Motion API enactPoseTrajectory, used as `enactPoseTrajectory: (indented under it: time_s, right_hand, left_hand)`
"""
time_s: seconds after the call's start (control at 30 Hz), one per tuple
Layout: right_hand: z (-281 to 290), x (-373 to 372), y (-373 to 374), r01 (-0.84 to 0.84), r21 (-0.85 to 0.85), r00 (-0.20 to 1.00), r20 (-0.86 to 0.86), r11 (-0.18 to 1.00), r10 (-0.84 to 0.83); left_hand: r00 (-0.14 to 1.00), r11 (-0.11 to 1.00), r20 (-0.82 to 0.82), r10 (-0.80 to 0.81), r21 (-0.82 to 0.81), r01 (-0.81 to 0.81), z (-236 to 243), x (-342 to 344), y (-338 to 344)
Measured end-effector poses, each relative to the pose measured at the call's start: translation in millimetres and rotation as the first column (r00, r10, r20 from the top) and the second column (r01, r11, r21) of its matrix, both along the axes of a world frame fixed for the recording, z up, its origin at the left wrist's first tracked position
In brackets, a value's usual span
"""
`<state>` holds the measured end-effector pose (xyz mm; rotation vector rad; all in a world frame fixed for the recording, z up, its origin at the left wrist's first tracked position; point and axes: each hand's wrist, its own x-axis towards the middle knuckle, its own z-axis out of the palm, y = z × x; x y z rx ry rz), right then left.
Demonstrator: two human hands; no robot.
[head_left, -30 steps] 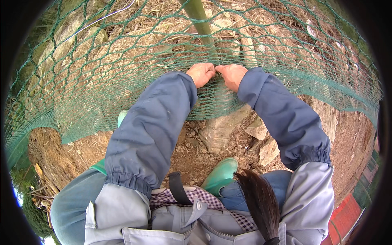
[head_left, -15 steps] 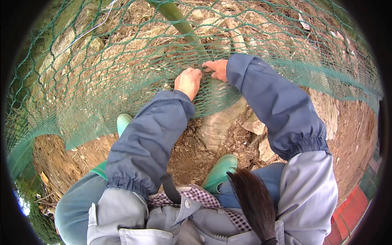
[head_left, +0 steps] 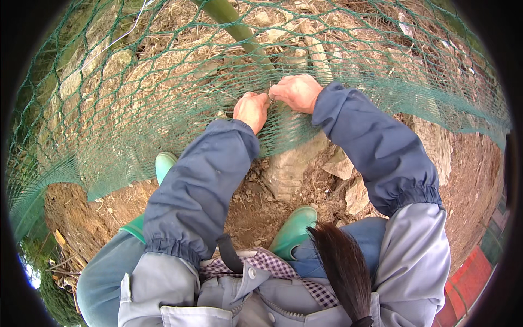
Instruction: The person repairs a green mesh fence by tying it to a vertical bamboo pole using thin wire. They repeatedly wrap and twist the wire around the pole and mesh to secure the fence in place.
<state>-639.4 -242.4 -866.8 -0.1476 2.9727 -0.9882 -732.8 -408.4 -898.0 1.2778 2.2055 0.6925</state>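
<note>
A green mesh net [head_left: 122, 147] spreads in front of me, bunched tightly along its lower part. Behind its mesh a green pole [head_left: 234, 24] slants down to where my hands meet. My left hand [head_left: 252, 111] is closed in a pinch on the gathered netting, just below the pole's visible lower end. Close beside it, almost touching, my right hand [head_left: 298, 91] has its thumb and fingers pressed together at the same spot. Something thin seems to lie between the fingertips, too small to make out.
Rocks [head_left: 289, 171] and bare soil lie below the net between my green boots [head_left: 294, 231]. Through the mesh show dry stalks and stones. A thin white wire [head_left: 122, 37] runs across the net at upper left. Red tiles [head_left: 471, 278] edge the lower right.
My right hand has turned over and drawn its fingers together, its wrist shifting slightly right. My left hand has stayed nearly in place on the netting.
</note>
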Motion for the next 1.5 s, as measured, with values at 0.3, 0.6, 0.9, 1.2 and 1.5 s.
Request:
enactPoseTrajectory:
  time_s: [0.3, 0.6, 0.9, 1.2, 1.5]
  right_hand:
    - [-23.7, -20.8, 19.4, 0.002, -0.067, 0.964, 0.264, 0.998, 0.016]
    - [-24.1, -17.1, 19.4, 0.026, -0.05, 0.959, 0.285, 0.998, -0.011]
    - [-26.3, -9.2, 22.5, -0.042, -0.073, 0.994, 0.1, 0.996, 0.049]
    - [-10.8, -7.9, 23.1, -0.134, 0.015, 0.988, -0.077, 0.991, 0.134]
    - [-23.1, -6.1, 27.2, -0.19, 0.067, 0.972, -0.129, 0.979, 0.198]
  left_hand:
    - [0.922, 0.962, -0.343, -0.18, 0.133, 0.238, 28.1, 10.7, 3.5]
    - [0.989, 0.965, 0.098, 0.113, 0.225, -0.133, 32.6, 9.2, 20.1]
    - [0.97, 0.97, 0.181, 0.163, 0.148, -0.191, 27.2, 0.9, 3.5]
    - [0.839, 0.915, 0.459, 0.293, 0.119, -0.385, 30.0, 1.8, 7.0]
    - [0.483, 0.861, 0.834, 0.267, 0.018, -0.508, 7.5, -14.0, 6.8]
